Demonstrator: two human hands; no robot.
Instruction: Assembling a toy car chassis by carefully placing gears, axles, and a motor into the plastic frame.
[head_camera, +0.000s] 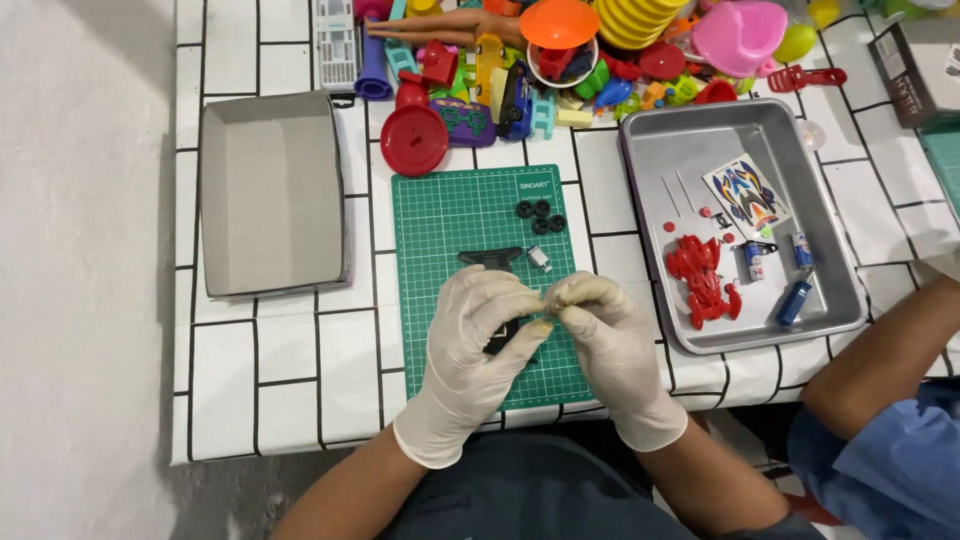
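Both my hands wear pale latex gloves and meet over the near part of a green cutting mat (455, 215). My left hand (478, 340) grips a small black toy-car chassis (503, 338), mostly hidden under the fingers. My right hand (605, 330) pinches a tiny part against it; the part itself is too small to make out. On the mat beyond the hands lie a black plastic piece (490, 257), a small silver motor (540, 259) and three black wheels (540, 215).
A metal tray (840, 270) on the right holds a red car body (700, 278), a sticker sheet (746, 192), batteries and small parts. An empty grey box (270, 195) stands at the left. Colourful toys (560, 60) are heaped at the back. Another person's arm (880, 360) rests at the right.
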